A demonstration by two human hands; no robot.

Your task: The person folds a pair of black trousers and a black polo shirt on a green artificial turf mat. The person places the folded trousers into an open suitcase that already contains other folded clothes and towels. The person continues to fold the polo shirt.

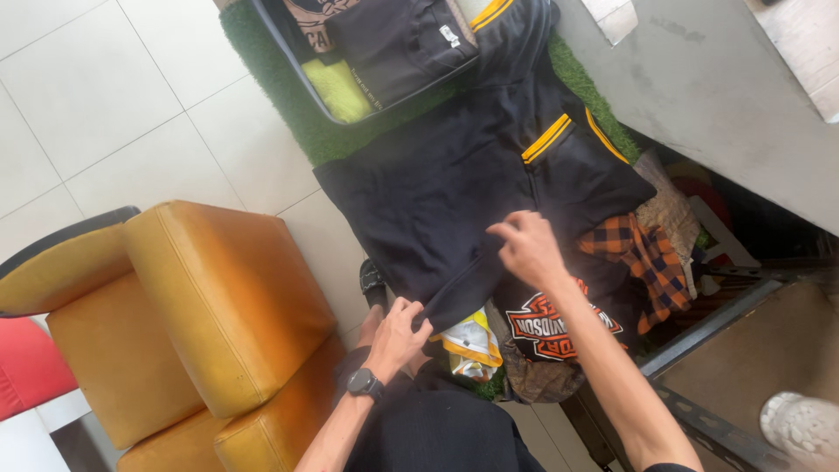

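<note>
A black garment with yellow stripes [454, 175] lies spread over a green mat [288, 96]. My left hand [400, 330], with a dark watch on its wrist, pinches the garment's near corner. My right hand [527, 247] grips the same near edge a little further right. Both hands hold the cloth's hem taut between them.
An open suitcase [384, 52] with folded clothes sits beyond the garment. A pile of clothes [603, 280], with an orange plaid piece and a black printed shirt, lies at right. An orange padded chair [210, 306] stands at left, a grey table [717, 96] at upper right.
</note>
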